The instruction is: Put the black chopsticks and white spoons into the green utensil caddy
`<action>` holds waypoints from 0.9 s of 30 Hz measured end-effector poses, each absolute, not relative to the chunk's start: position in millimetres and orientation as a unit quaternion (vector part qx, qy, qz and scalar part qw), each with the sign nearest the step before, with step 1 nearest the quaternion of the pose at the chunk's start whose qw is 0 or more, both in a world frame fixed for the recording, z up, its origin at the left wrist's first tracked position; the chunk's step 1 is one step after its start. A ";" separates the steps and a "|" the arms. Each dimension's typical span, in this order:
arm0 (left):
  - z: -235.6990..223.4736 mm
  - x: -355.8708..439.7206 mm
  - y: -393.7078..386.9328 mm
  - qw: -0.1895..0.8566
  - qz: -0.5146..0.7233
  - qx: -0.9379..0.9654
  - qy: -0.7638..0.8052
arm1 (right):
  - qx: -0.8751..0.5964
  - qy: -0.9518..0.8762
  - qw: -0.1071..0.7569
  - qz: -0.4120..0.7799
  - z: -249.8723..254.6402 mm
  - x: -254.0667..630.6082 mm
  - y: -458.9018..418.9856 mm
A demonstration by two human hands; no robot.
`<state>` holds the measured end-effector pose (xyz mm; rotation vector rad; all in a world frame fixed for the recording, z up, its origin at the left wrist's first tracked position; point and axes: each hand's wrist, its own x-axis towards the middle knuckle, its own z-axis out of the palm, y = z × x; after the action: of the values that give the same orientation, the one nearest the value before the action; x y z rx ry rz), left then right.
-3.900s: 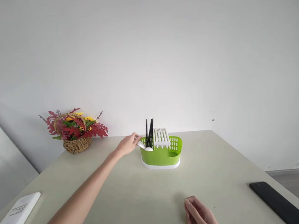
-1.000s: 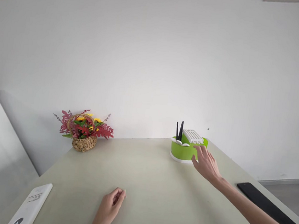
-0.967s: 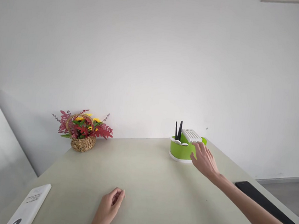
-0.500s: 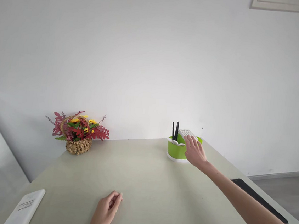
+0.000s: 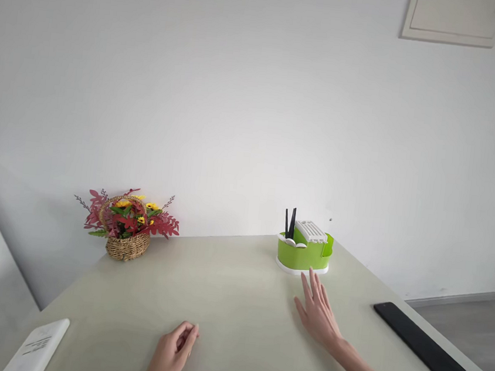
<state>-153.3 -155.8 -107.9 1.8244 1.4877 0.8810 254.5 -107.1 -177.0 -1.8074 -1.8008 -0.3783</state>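
My right hand (image 5: 316, 311) is open over the table (image 5: 227, 289), fingers spread and holding nothing. Its fingertips point toward the front of a green utensil holder (image 5: 299, 256) with a white base. Black chopsticks (image 5: 290, 224) stand in the holder's left part, beside white spoons (image 5: 291, 242). A white slotted block (image 5: 311, 231) sits in the holder's raised middle. My left hand (image 5: 172, 349) is closed at the lower middle of the view, thumb against curled fingers; nothing shows in it.
A wicker basket (image 5: 128, 247) of red and yellow artificial flowers stands at the back left. A long flat black object (image 5: 421, 342) lies near the table's right edge. At the front left lies a white slab (image 5: 38, 346) with printed text. The wall (image 5: 237, 119) rises behind the table.
My right hand has come off the utensil holder's top and drawn back toward me, fingers spread. The holder stays in place. My left hand has hardly moved. The view tilts up slightly.
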 end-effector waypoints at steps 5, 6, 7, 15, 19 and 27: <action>-115.1 -158.8 -149.5 0.181 0.331 0.695 0.612 | -0.724 -0.660 0.198 -0.002 -209.9 250.3 -111.5; -117.7 -160.1 -147.3 0.130 0.334 0.701 0.617 | -0.726 -0.659 0.195 0.000 -210.4 250.1 -110.8; -121.1 -161.3 -144.7 0.080 0.336 0.709 0.615 | -0.726 -0.660 0.194 -0.001 -210.0 249.9 -110.2; -155.8 -166.5 -110.4 -0.104 0.209 0.743 0.627 | -0.726 -0.664 0.181 0.004 -207.2 246.9 -110.3; -151.4 -163.7 -87.8 -0.093 0.122 0.739 0.655 | -0.725 -0.664 0.182 0.016 -210.5 250.9 -108.8; -145.9 -155.9 -68.4 -0.090 0.086 0.721 0.682 | -0.784 -0.574 0.237 0.003 -187.0 311.5 -70.6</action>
<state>-155.9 -68.4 -145.9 2.4043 2.2745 0.2866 311.5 -70.6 -187.0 -2.1488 -1.5726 0.0096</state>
